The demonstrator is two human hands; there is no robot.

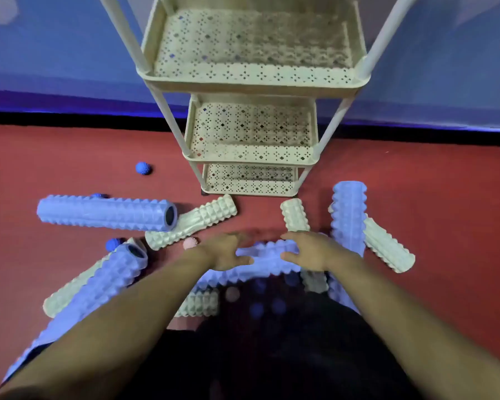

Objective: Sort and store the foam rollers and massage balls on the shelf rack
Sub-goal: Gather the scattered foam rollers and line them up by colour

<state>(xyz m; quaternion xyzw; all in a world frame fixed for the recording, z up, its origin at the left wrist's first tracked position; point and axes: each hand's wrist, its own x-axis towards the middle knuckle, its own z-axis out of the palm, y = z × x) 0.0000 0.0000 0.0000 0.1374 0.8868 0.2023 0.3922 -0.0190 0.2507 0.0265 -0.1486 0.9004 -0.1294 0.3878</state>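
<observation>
A cream three-tier shelf rack stands ahead with bare trays. Several knobbly foam rollers lie on the red floor. A lilac roller lies crosswise right below my hands. My left hand and my right hand hover over it with fingers spread, thumbs toward each other; whether they touch it I cannot tell. A long lilac roller lies at the left, a cream one beside it. A pink ball sits by my left wrist. Blue balls lie further left.
An upright-looking lilac roller and a cream roller lie at the right, a short cream roller in front of the rack. Another lilac and cream pair lies at the lower left. A blue wall rises behind the floor.
</observation>
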